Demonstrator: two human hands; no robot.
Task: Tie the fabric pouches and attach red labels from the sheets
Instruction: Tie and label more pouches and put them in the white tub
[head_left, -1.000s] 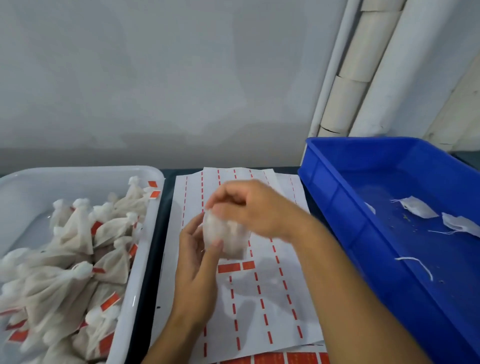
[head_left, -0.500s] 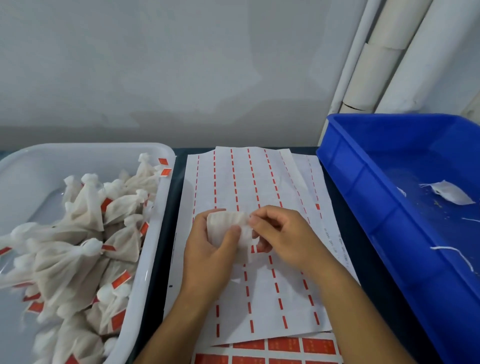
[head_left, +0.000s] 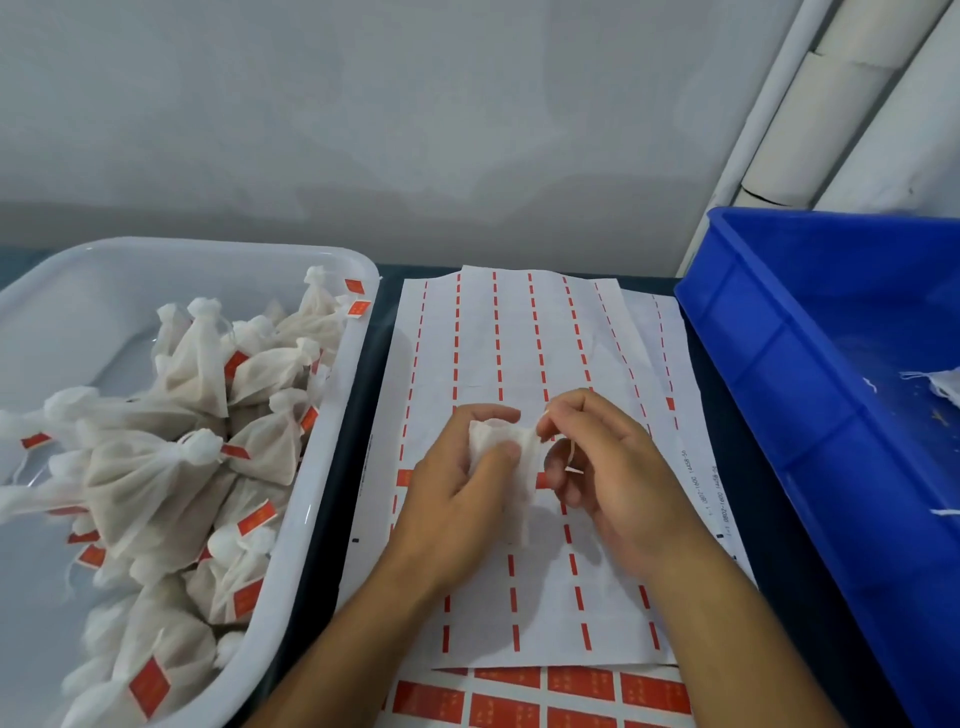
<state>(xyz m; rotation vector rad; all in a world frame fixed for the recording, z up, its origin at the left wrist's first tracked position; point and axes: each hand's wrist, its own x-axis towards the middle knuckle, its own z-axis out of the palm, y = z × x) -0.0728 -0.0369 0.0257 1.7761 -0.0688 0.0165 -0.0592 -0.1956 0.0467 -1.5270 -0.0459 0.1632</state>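
1. The pouch (head_left: 498, 457) is held just above the label sheet (head_left: 519, 338) at the middle of the worktop (head_left: 769, 597), between the white tray (head_left: 332, 395) of finished pouches and the blue bin (head_left: 779, 374).
2. The left hand (head_left: 457, 499) grips the pouch body, thumb and fingers curled round it.
3. The right hand (head_left: 613, 467) pinches the drawstring (head_left: 569, 457) at the pouch's neck; the other fingers curl loosely.
4. The pouch looks light, soft and thin, likely to crumple and slip rather than break. It is best held by the filled body while the string is pulled at the gathered neck.
5. Its long axis seems to run roughly left to right, with the neck towards the right hand, though the hands hide much of it.
6. No red label shows on it yet.
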